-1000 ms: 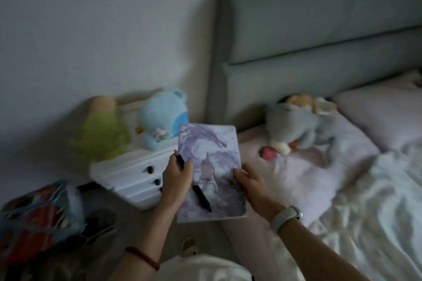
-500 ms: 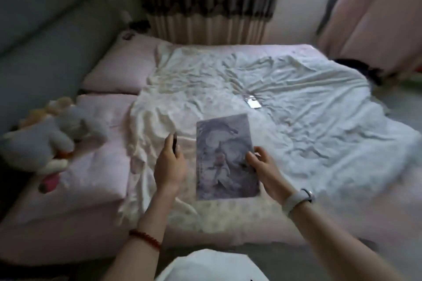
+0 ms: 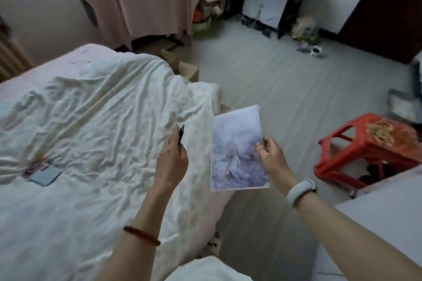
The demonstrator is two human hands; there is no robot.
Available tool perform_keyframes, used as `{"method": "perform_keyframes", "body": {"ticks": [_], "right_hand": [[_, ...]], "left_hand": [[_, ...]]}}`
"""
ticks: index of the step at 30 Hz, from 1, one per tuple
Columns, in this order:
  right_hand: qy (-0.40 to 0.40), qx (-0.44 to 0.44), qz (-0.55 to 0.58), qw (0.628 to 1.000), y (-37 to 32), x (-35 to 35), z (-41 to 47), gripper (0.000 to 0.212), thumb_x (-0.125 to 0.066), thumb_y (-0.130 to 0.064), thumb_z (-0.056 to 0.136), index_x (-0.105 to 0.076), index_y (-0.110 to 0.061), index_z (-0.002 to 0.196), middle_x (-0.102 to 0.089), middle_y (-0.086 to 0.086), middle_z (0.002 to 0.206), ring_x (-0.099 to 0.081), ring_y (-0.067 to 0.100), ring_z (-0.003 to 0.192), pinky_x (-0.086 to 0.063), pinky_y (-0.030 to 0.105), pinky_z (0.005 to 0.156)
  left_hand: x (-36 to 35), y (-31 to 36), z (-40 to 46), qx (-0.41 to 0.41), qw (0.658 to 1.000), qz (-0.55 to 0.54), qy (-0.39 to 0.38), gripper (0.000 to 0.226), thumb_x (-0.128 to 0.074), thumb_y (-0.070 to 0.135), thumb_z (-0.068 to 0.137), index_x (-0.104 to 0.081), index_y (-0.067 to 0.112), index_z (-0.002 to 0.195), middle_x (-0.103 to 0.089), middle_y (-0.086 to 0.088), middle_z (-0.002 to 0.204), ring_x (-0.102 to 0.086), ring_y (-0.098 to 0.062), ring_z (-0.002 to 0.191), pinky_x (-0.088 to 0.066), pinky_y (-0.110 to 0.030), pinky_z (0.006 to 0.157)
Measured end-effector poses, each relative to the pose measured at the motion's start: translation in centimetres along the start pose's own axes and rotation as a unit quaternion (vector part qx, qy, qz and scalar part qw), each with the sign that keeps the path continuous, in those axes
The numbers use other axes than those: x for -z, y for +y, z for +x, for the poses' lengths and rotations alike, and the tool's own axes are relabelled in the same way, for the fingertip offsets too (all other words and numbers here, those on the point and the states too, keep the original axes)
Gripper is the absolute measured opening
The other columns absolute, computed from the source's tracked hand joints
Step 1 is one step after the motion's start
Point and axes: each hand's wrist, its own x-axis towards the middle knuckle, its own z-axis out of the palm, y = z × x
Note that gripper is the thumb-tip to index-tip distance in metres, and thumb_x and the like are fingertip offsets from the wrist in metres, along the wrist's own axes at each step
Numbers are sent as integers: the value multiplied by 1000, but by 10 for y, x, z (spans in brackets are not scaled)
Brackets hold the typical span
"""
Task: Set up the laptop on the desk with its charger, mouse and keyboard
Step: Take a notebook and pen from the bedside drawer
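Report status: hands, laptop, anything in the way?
Left hand grips pen. Right hand pinches illustrated booklet. No laptop in view. Red stool stands ahead right.

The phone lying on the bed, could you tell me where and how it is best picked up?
Judging by its pose, the phone lies flat and face up on the rumpled sheet. Come from above and pinch its two long edges; the soft sheet should let fingertips get under them.

Booklet (image 3: 237,150), pale purple illustrated cover, held upright by its right edge, above the floor beside the bed. Dark pen (image 3: 181,133) in the other hand, tip up.
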Motion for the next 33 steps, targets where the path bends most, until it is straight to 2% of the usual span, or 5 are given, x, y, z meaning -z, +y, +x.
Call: {"method": "perform_keyframes", "body": {"ticks": [5,9,17,23,33], "right_hand": [[54,-22,-33,998,-8,53,109,4,-47,-12,93,-49,-9,93,-55,10,87,-50,20,79,-40,32,69],[112,-31,-59,991,0,104,180,4,-48,-14,92,-49,-14,89,-52,-4,73,-46,12,66,-38,29,60],[198,-36,-97,975,30,211,363,13,-47,-13,93,-45,-13,80,-48,-6,65,-45,12,58,-31,27,52],[190,-21,-115,975,31,290,547,11,-48,-14,92,-51,-4,89,-53,6,75,-50,25,72,-38,36,66],[137,-14,-80,987,-6,295,856,12,-46,-16,91,-45,-15,80,-47,-11,63,-46,19,64,-32,30,62]], "left_hand": [[-68,61,113,-84,996,6,-42,28,-45,9,91,-57,18,115,-64,-7,88,-61,-31,81,-43,-32,62],[-134,116,186,-101,991,-11,-89,37,-45,14,94,-55,29,127,-71,-3,95,-65,-23,75,-50,-30,67],[-301,228,344,-149,983,-6,-111,31,-48,7,90,-62,12,117,-67,-15,92,-62,-33,81,-40,-31,64],[-408,314,472,-98,991,-10,-87,27,-45,1,87,-61,2,108,-50,-11,84,-48,-28,69,-32,-30,63],[-497,360,730,-59,998,18,-12,30,-51,3,88,-62,6,116,-59,-16,93,-52,-27,76,-32,-27,68]]}}
